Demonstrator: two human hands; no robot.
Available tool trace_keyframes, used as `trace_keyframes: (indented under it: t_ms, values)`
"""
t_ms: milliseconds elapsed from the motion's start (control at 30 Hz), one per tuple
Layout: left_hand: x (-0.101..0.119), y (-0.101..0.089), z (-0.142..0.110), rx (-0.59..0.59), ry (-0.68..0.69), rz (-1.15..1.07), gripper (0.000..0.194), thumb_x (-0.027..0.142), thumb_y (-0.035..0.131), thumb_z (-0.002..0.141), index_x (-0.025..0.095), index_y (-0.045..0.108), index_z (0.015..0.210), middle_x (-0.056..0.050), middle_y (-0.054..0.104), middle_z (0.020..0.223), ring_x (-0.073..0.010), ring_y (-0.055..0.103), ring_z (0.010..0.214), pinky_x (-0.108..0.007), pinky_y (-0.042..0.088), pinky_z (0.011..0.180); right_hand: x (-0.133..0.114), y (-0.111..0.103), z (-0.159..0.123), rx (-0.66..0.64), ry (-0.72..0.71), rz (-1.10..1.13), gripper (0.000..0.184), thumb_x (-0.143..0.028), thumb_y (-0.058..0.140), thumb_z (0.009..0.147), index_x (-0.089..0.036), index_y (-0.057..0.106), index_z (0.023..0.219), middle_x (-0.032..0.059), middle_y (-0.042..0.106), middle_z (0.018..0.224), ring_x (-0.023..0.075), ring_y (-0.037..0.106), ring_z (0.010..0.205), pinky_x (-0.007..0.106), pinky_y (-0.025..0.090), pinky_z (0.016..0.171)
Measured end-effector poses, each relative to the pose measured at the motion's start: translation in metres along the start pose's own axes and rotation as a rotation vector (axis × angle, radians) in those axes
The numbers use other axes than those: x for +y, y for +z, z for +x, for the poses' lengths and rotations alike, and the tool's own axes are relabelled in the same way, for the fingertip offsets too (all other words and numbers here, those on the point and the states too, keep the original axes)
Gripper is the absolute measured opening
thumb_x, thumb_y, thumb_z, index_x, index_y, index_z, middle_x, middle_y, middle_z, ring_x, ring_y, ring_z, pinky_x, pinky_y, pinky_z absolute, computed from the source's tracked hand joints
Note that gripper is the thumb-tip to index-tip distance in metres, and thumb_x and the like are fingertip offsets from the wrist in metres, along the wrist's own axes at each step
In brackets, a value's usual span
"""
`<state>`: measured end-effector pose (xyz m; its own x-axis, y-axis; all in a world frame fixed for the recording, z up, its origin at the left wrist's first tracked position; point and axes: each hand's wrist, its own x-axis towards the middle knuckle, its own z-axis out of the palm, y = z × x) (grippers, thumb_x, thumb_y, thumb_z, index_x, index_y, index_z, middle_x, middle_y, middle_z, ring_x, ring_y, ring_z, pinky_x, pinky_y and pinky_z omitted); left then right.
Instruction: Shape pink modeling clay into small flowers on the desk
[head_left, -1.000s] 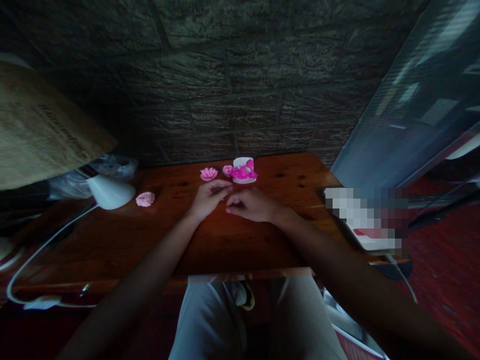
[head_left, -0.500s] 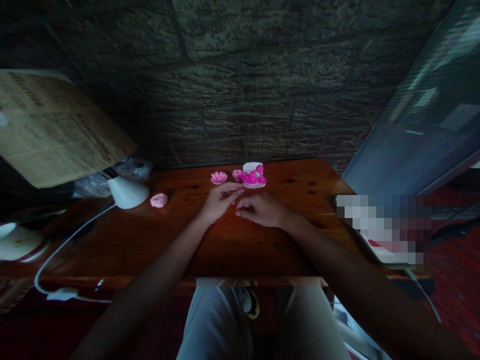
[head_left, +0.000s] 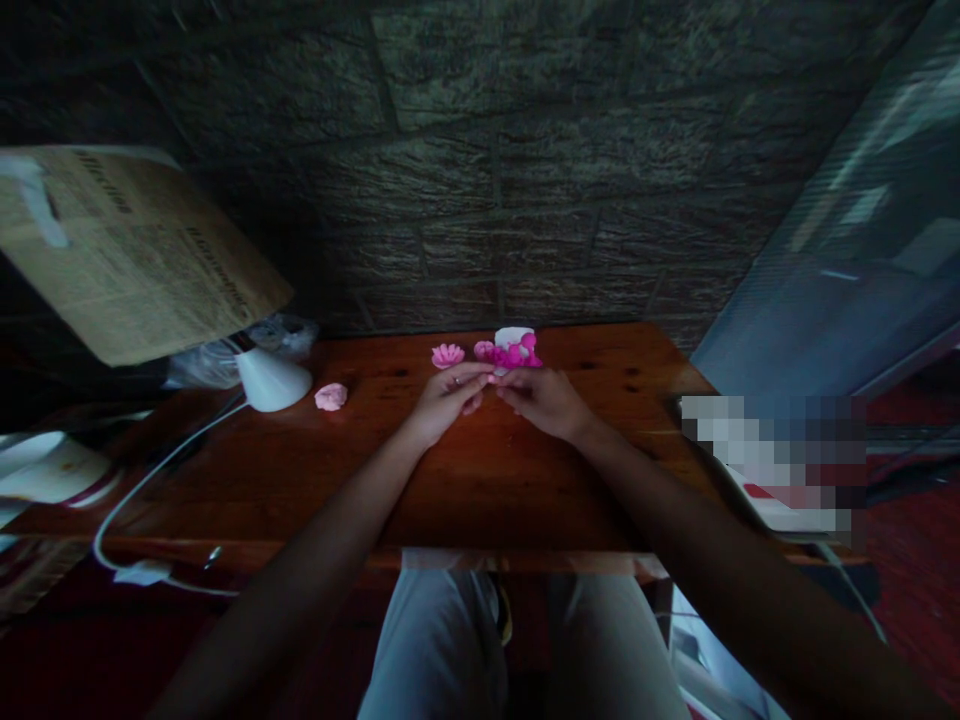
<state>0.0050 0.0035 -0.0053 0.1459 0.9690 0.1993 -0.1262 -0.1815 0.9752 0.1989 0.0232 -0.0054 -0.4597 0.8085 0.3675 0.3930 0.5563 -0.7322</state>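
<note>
Over the wooden table [head_left: 480, 500], the fingertips of my left hand [head_left: 444, 402] and my right hand [head_left: 551, 400] meet in a pinch. A tiny pinkish bit shows where they touch, too small to identify. Just behind my hands lie several bright magenta lumps [head_left: 517, 352], like modelling clay, on a white piece [head_left: 514, 336]; my fingers partly cover them. Left of these sits a smaller pink lump [head_left: 484, 350], then a pink petalled flower [head_left: 448, 355]. Farther left is a pale pink clay lump [head_left: 331, 397], away from both hands.
A lamp with a white base [head_left: 274, 382] and newsprint-patterned shade [head_left: 142, 255] stands at left, its white cable [head_left: 142, 475] hanging over the edge. A white cup-like container [head_left: 56, 468] lies far left. A pixelated object rests at right. A stone wall [head_left: 450, 180] rises behind.
My right hand has moved up and inward, so its fingertips now meet those of my left. The whole view has shifted slightly to the right.
</note>
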Motion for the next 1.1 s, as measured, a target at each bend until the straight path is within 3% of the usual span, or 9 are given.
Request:
trace_keyframes:
  t_ms: [233, 400, 633, 867, 1100]
  values:
    - [-0.0032, -0.0019, 0.0016, 0.022, -0.018, 0.003, 0.041, 0.049, 0.089, 0.071, 0.015, 0.077, 0.092, -0.002, 0.067, 0.072, -0.0072, 0.047, 0.053, -0.022, 0.027, 0.048, -0.0003, 0.0046, -0.0010, 0.038, -0.054, 0.119, 0.015, -0.021, 0.066, 0.089, -0.021, 0.073, 0.102, 0.0027, 0.079, 0.092, 0.0159, 0.072, 0.074, 0.028, 0.055, 0.072]
    - [-0.0029, -0.0010, 0.0039, 0.002, -0.018, 0.041, 0.041, 0.050, 0.089, 0.072, 0.015, 0.074, 0.089, 0.002, 0.060, 0.061, -0.0070, 0.045, 0.051, -0.022, 0.027, 0.049, -0.0022, 0.0030, -0.0003, 0.004, -0.098, 0.165, 0.012, -0.024, 0.067, 0.089, -0.020, 0.072, 0.100, 0.0022, 0.079, 0.089, 0.0154, 0.072, 0.076, 0.027, 0.055, 0.074]
    - [-0.0018, -0.0022, 0.0021, -0.022, -0.053, 0.051, 0.044, 0.042, 0.092, 0.068, 0.016, 0.076, 0.099, 0.000, 0.067, 0.071, -0.0075, 0.048, 0.054, -0.023, 0.030, 0.050, -0.0036, 0.0016, -0.0016, 0.019, -0.077, 0.129, 0.012, -0.024, 0.066, 0.092, -0.019, 0.073, 0.102, 0.0019, 0.078, 0.086, 0.0143, 0.070, 0.073, 0.025, 0.052, 0.071]
    - [0.0011, 0.0001, -0.0011, -0.101, -0.068, 0.227, 0.045, 0.060, 0.081, 0.077, 0.016, 0.075, 0.083, 0.001, 0.058, 0.062, -0.0095, 0.048, 0.056, -0.023, 0.031, 0.050, -0.0058, 0.0013, -0.0013, 0.044, -0.056, 0.108, 0.015, -0.023, 0.065, 0.094, -0.019, 0.074, 0.105, 0.0015, 0.076, 0.084, 0.0134, 0.067, 0.072, 0.024, 0.050, 0.069]
    - [0.0041, -0.0002, -0.0016, -0.100, -0.056, 0.229, 0.049, 0.064, 0.081, 0.075, 0.016, 0.074, 0.081, 0.002, 0.057, 0.061, -0.0092, 0.045, 0.055, -0.023, 0.030, 0.051, -0.0057, 0.0026, -0.0014, 0.020, -0.067, 0.122, 0.016, -0.023, 0.064, 0.095, -0.018, 0.074, 0.105, 0.0004, 0.072, 0.078, 0.0130, 0.065, 0.066, 0.024, 0.049, 0.068]
